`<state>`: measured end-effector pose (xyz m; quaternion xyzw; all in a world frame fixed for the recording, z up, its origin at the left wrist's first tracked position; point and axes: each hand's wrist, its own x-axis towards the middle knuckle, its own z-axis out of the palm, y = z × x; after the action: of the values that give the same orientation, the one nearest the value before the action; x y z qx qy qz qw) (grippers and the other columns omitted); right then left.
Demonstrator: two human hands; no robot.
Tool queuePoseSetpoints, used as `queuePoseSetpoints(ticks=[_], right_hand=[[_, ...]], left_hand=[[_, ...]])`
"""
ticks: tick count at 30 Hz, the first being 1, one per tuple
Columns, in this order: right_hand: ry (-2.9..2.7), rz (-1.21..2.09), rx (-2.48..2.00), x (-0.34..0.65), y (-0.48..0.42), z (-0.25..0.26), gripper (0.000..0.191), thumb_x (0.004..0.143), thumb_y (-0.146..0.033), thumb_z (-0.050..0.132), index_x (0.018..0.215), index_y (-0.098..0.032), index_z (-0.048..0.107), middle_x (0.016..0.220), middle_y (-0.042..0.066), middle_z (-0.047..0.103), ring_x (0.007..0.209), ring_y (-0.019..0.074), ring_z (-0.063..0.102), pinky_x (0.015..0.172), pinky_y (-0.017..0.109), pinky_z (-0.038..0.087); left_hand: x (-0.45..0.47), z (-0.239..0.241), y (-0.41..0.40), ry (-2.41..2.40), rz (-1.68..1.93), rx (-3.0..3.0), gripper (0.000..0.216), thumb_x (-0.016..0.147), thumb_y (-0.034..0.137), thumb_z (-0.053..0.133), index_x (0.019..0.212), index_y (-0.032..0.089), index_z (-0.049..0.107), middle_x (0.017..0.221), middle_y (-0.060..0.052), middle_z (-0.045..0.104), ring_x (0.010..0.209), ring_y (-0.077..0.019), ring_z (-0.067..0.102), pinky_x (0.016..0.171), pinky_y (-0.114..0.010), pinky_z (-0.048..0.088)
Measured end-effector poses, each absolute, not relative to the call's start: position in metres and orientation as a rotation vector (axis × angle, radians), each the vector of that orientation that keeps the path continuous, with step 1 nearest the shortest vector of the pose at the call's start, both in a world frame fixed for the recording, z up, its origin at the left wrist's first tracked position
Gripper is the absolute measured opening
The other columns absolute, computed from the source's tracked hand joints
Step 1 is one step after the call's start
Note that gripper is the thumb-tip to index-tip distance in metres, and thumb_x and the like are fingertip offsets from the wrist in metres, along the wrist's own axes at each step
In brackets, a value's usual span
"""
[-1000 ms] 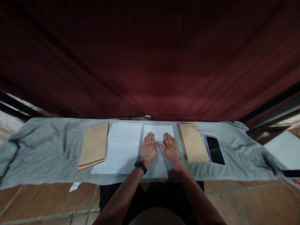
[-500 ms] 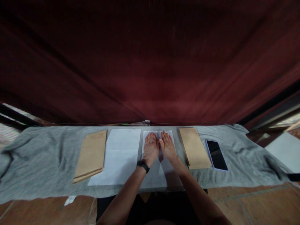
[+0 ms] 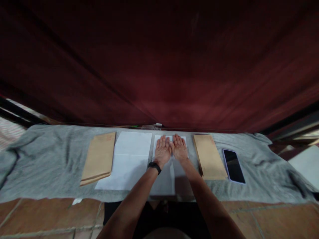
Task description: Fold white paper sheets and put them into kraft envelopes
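My left hand point(image 3: 162, 151) lies flat, palm down, on a white sheet of paper point(image 3: 163, 181) and has a black band around the wrist. Beside it my right hand point(image 3: 179, 149) is spread flat on the same sheet, the two thumbs close together or touching. Fingertips of both hands come up to the sheet's far edge. A lengthwise crease runs down the sheet between my forearms. Left of it is a stack of larger white paper point(image 3: 132, 159) with a faint crosswise fold line. Neither hand grips anything; the part of the sheet under them is hidden.
Brown envelopes point(image 3: 101, 156) lie at the left, partly over the white paper, and another brown stack point(image 3: 210, 157) is at the right. A phone point(image 3: 233, 166) lies beyond that. Grey cloth point(image 3: 57, 159) covers the surface; a dark red curtain point(image 3: 159, 73) hangs behind.
Both hands have slid slightly away from me, toward the sheet's far edge, still flat. The view has shifted and turned a little; the envelopes and phone lie as before.
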<state>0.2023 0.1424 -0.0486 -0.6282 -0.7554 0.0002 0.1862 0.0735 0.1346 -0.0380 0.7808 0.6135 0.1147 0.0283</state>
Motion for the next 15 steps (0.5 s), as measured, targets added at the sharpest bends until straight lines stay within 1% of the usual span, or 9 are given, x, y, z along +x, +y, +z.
queuePoseSetpoints(ticks=[7,11,13,15], right_hand=[[-2.003,-0.203,-1.86,0.22,0.14,-0.059,0.062,0.107,-0.042,0.028,0.151,-0.001,0.041,0.153,0.024,0.045,0.144,0.0316,0.042,0.118,0.049,0.031],[-1.873,-0.24,-1.899,0.225,0.136,-0.062,0.065,0.107,-0.043,0.027,0.15,0.004,0.04,0.151,0.029,0.045,0.141,0.0351,0.044,0.115,0.052,0.035],[-1.808,-0.231,-1.896,0.225,0.129,-0.06,0.066,0.107,-0.043,0.025,0.151,0.004,0.038,0.151,0.031,0.044,0.142,0.0362,0.043,0.113,0.055,0.036],[-1.801,-0.194,-1.875,0.225,0.115,-0.056,0.065,0.107,-0.043,0.025,0.154,0.001,0.034,0.155,0.029,0.04,0.144,0.036,0.039,0.114,0.056,0.035]], left_hand=[[0.061,-0.034,0.132,1.979,0.326,2.342,0.069,0.101,0.045,0.037,0.156,0.004,0.032,0.165,-0.021,0.024,0.155,-0.031,0.019,0.126,-0.046,0.017],[0.061,-0.032,0.13,2.041,0.315,2.298,0.072,0.1,0.049,0.038,0.156,0.005,0.031,0.165,-0.021,0.023,0.155,-0.0324,0.018,0.125,-0.047,0.019],[0.062,-0.032,0.13,2.049,0.325,2.293,0.072,0.1,0.05,0.038,0.156,0.005,0.032,0.165,-0.021,0.024,0.154,-0.0329,0.018,0.125,-0.048,0.019],[0.062,-0.031,0.129,2.045,0.339,2.29,0.072,0.1,0.05,0.039,0.156,0.006,0.032,0.165,-0.021,0.025,0.154,-0.0332,0.019,0.125,-0.049,0.019]])
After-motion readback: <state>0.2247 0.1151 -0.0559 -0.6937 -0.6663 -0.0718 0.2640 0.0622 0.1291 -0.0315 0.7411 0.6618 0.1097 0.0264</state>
